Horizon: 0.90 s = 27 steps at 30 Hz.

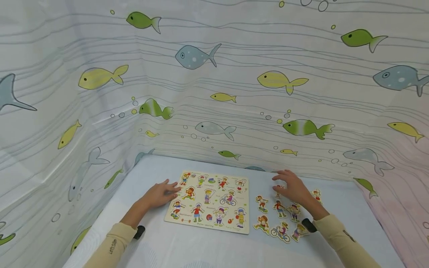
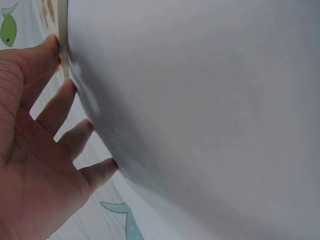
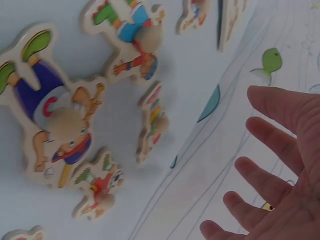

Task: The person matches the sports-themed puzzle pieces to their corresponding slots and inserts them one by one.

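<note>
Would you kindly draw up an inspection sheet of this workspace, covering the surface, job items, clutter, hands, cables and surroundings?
Surface: pale table, faintly patterned toward the near side.
Job's things: picture board lying flat; loose figure pieces to its right in the head view, several with visible knobs in the right wrist view.
Clutter: nothing seen.
Left hand: fingertips at the board's left edge.
Right hand: by the loose pieces, fingers spread, holding nothing.
Cables: nothing seen.
Surroundings: fish-print sheeting behind the table and at both sides, with some creases.
</note>
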Each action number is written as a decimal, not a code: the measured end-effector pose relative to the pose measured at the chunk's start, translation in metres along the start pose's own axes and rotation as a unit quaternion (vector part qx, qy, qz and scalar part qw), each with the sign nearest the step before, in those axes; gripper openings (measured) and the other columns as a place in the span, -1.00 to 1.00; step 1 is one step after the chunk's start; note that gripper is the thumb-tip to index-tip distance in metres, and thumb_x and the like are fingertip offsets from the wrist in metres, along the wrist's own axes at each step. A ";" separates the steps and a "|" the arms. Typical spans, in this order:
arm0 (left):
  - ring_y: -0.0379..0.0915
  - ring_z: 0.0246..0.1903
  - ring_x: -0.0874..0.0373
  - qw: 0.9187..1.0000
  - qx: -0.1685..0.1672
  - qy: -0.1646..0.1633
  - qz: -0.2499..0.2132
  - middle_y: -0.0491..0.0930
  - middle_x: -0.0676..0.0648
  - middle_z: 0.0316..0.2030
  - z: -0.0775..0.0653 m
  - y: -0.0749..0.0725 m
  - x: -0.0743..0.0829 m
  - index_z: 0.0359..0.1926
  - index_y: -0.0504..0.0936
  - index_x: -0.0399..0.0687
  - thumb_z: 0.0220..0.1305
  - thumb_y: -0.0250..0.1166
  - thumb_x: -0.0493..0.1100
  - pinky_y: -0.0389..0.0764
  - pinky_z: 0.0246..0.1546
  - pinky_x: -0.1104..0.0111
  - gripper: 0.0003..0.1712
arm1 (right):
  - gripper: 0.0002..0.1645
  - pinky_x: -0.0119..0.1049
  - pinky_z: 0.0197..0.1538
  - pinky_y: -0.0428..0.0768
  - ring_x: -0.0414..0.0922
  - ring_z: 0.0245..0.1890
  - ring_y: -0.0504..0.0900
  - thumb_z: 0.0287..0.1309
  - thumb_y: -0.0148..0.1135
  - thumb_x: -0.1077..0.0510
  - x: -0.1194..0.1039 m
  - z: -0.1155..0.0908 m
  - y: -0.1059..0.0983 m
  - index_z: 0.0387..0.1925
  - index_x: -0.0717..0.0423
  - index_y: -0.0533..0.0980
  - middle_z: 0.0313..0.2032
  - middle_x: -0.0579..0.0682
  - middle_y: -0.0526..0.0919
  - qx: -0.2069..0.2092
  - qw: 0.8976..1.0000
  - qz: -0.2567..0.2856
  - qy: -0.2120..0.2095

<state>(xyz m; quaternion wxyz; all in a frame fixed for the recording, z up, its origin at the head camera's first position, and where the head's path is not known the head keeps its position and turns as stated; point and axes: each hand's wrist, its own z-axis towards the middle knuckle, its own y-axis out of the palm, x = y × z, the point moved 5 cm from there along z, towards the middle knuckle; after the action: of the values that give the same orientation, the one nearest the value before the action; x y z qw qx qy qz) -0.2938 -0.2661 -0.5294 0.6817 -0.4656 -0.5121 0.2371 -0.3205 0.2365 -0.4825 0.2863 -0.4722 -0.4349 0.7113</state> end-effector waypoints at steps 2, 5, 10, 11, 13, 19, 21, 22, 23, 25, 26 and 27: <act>0.12 0.32 -0.45 1.000 -0.001 -0.002 0.000 0.46 -0.16 0.26 0.000 0.002 -0.001 0.14 0.66 -0.05 0.34 0.30 -0.04 0.04 0.14 -0.50 -0.60 | -0.62 0.39 0.27 0.19 0.35 0.34 0.22 0.12 0.44 0.09 0.005 -0.003 0.001 -0.04 0.13 0.65 0.23 0.31 0.48 -0.002 1.000 -0.009 0.004; 0.12 0.33 -0.44 1.000 -0.002 -0.005 0.003 0.45 -0.15 0.27 0.000 0.004 -0.003 0.14 0.66 -0.04 0.34 0.30 -0.03 0.04 0.15 -0.49 -0.60 | -0.62 0.40 0.26 0.19 0.36 0.34 0.22 0.12 0.44 0.08 0.011 -0.005 0.005 -0.04 0.14 0.65 0.22 0.31 0.48 -0.007 1.000 -0.014 0.007; 0.12 0.33 -0.44 1.000 0.000 -0.007 0.000 0.46 -0.16 0.26 -0.001 0.004 -0.002 0.13 0.66 -0.04 0.34 0.30 -0.04 0.03 0.14 -0.50 -0.61 | -0.64 0.41 0.26 0.19 0.36 0.34 0.21 0.14 0.43 0.05 0.019 -0.005 0.010 -0.05 0.11 0.66 0.22 0.29 0.48 -0.012 0.999 -0.020 0.022; 0.13 0.32 -0.45 1.000 0.001 -0.006 0.001 0.46 -0.16 0.26 -0.001 0.004 -0.002 0.13 0.67 -0.04 0.34 0.30 -0.04 0.03 0.14 -0.50 -0.61 | -0.65 0.41 0.26 0.19 0.35 0.34 0.21 0.15 0.42 0.05 0.020 -0.006 0.010 -0.05 0.11 0.66 0.22 0.29 0.49 -0.013 0.999 -0.021 0.025; 0.13 0.32 -0.45 1.000 0.001 -0.004 0.001 0.47 -0.16 0.26 -0.001 0.003 -0.001 0.13 0.67 -0.04 0.34 0.30 -0.03 0.04 0.13 -0.50 -0.61 | -0.65 0.41 0.26 0.19 0.36 0.34 0.21 0.15 0.42 0.06 0.022 -0.006 0.011 -0.06 0.12 0.66 0.21 0.30 0.49 -0.013 0.999 -0.020 0.031; 0.14 0.32 -0.44 1.000 0.001 -0.006 0.009 0.47 -0.15 0.26 0.000 0.003 -0.001 0.13 0.67 -0.03 0.34 0.30 -0.02 0.07 0.14 -0.48 -0.61 | -0.70 0.41 0.23 0.23 0.37 0.30 0.26 0.11 0.44 0.09 0.030 -0.007 0.014 -0.11 0.10 0.68 0.20 0.33 0.49 -0.015 0.999 -0.027 0.044; 0.14 0.32 -0.44 1.000 0.002 -0.008 0.011 0.46 -0.15 0.26 0.000 0.002 -0.001 0.14 0.66 -0.02 0.33 0.30 -0.02 0.07 0.15 -0.47 -0.60 | -0.74 0.41 0.22 0.25 0.38 0.29 0.28 0.10 0.44 0.09 0.034 -0.007 0.015 -0.15 0.06 0.69 0.19 0.32 0.50 -0.015 0.998 -0.028 0.045; 0.14 0.32 -0.44 1.000 0.003 -0.009 0.012 0.47 -0.15 0.26 0.000 0.002 -0.001 0.13 0.66 -0.02 0.33 0.30 -0.02 0.07 0.15 -0.48 -0.60 | -0.75 0.40 0.21 0.27 0.37 0.28 0.29 0.10 0.45 0.09 0.035 -0.007 0.016 -0.17 0.05 0.69 0.19 0.33 0.50 -0.015 0.998 -0.030 0.044; 0.14 0.32 -0.44 1.000 0.003 -0.008 0.013 0.47 -0.15 0.26 0.000 0.002 0.000 0.13 0.67 -0.02 0.33 0.30 -0.02 0.07 0.14 -0.48 -0.60 | -0.76 0.40 0.20 0.27 0.37 0.27 0.30 0.09 0.45 0.09 0.037 -0.007 0.016 -0.18 0.04 0.69 0.18 0.33 0.50 -0.015 0.998 -0.029 0.044; 0.14 0.32 -0.45 1.000 0.003 -0.009 0.012 0.47 -0.16 0.26 0.000 0.001 0.001 0.13 0.67 -0.03 0.33 0.31 -0.03 0.07 0.14 -0.49 -0.61 | -0.77 0.39 0.21 0.28 0.37 0.27 0.31 0.08 0.46 0.10 0.040 -0.008 0.018 -0.19 0.04 0.70 0.18 0.33 0.51 -0.014 0.999 -0.027 0.045; 0.14 0.32 -0.45 1.000 0.003 -0.008 0.012 0.47 -0.16 0.26 0.000 0.001 0.001 0.13 0.67 -0.03 0.33 0.30 -0.03 0.07 0.14 -0.49 -0.61 | -0.76 0.39 0.21 0.28 0.37 0.26 0.31 0.08 0.46 0.10 0.041 -0.008 0.019 -0.19 0.05 0.70 0.18 0.33 0.51 -0.015 0.999 -0.026 0.045; 0.14 0.32 -0.45 1.000 0.003 -0.008 0.011 0.47 -0.16 0.26 0.000 0.000 0.001 0.13 0.67 -0.04 0.33 0.31 -0.03 0.06 0.14 -0.49 -0.61 | -0.76 0.39 0.20 0.29 0.38 0.25 0.32 0.07 0.46 0.10 0.043 -0.009 0.020 -0.19 0.06 0.70 0.17 0.34 0.51 -0.015 0.999 -0.026 0.043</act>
<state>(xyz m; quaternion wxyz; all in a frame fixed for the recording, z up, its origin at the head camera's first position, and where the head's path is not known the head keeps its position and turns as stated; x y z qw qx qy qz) -0.2932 -0.2648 -0.5291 0.6761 -0.4672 -0.5122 0.2496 -0.3290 0.2652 -0.5197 0.3160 -0.4955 -0.4447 0.6759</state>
